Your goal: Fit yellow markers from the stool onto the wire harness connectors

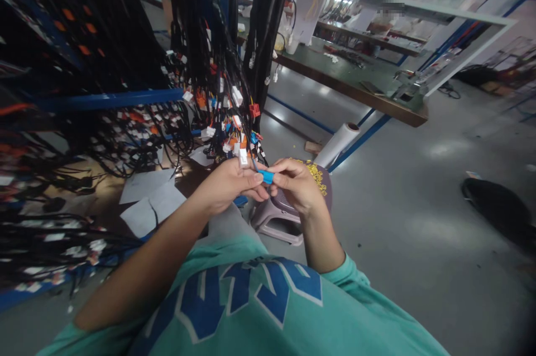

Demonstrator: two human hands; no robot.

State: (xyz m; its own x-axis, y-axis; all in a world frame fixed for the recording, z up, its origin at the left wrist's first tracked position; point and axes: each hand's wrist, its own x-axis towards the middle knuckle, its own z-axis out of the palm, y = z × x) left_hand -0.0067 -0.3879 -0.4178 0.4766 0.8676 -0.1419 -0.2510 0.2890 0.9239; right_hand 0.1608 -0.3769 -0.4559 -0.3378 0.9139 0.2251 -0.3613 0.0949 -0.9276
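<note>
Both hands meet in front of my body at a small blue connector (267, 177). My left hand (229, 184) pinches its left side between thumb and fingers. On its right end, the thumb and fingertips of my right hand (295, 180) are closed. A dark wire runs up from the connector toward the hanging wire bundle (234, 66). Just above my left fingers hangs a white connector (243, 156). Higher up in the bundle are a red connector (254, 110) and another white connector (237, 95).
Under my hands stands a mauve plastic stool (278, 222) bearing small yellow pieces (317, 176). Behind it leans a white roll (339, 144), near a green-topped workbench (335, 68). A blue rack (113, 99) with many cable harnesses fills the left. White paper sheets (153, 211) lie there.
</note>
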